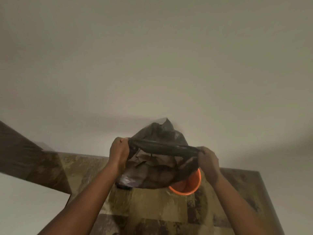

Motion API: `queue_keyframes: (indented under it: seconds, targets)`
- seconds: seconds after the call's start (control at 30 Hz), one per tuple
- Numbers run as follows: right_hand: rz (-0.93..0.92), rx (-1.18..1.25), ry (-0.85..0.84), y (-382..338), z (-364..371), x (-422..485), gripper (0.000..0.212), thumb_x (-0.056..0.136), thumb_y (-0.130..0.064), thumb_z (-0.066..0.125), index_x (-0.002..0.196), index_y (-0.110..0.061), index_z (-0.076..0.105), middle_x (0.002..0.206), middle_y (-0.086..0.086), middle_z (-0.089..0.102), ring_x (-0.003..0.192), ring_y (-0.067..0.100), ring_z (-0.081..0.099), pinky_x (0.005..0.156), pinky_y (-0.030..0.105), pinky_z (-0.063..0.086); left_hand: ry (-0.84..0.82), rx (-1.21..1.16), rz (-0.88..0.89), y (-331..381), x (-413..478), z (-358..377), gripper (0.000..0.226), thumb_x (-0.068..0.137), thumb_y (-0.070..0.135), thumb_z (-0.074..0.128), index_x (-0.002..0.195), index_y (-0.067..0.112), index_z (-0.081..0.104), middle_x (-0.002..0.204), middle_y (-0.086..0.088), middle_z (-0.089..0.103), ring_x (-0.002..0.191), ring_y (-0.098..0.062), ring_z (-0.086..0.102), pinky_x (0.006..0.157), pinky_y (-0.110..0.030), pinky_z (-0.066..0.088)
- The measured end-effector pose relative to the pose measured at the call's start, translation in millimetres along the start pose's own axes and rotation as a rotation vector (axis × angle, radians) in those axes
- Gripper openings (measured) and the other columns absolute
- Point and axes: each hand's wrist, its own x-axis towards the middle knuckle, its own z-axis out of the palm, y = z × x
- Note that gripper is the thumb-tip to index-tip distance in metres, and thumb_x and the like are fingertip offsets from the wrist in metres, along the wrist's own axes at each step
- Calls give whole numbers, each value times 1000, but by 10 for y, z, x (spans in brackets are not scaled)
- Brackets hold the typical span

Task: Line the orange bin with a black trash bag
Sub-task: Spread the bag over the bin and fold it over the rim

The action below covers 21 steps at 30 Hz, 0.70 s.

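Observation:
A thin black trash bag (157,160) is held up in the air in front of me, its mouth stretched wide between both hands. My left hand (118,153) grips the left end of the bag's rim, and my right hand (208,160) grips the right end. The bag's body billows up behind the rim and hangs down below it, partly see-through. The orange bin (189,187) stands on the floor below and to the right, mostly hidden by the bag; only its right rim and part of its inside show.
The patterned brown and tan floor (152,211) stretches below. A plain pale wall (152,65) fills the upper view. A dark brown slanted band (25,153) runs along the left, with a white surface (30,204) beneath it.

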Motion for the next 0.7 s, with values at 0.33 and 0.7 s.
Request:
queue_keyframes:
  seconds: [0.33, 0.7]
  targets:
    - [386, 337, -21, 145, -84, 246, 31, 97, -17, 63, 127, -8, 65, 124, 12, 67, 122, 33, 61, 101, 32, 41, -108, -398, -214, 249, -93, 558, 22, 101, 27, 50, 91, 13, 63, 99, -16, 67, 91, -32, 65, 82, -45, 58]
    - [421, 371, -30, 736, -495, 663, 26, 103, -28, 46, 109, -10, 63, 108, 15, 66, 102, 32, 65, 98, 44, 50, -487, 1007, 680, -13, -267, 769, 41, 78, 74, 57, 95, 37, 59, 79, 15, 61, 77, -11, 62, 63, -29, 41]
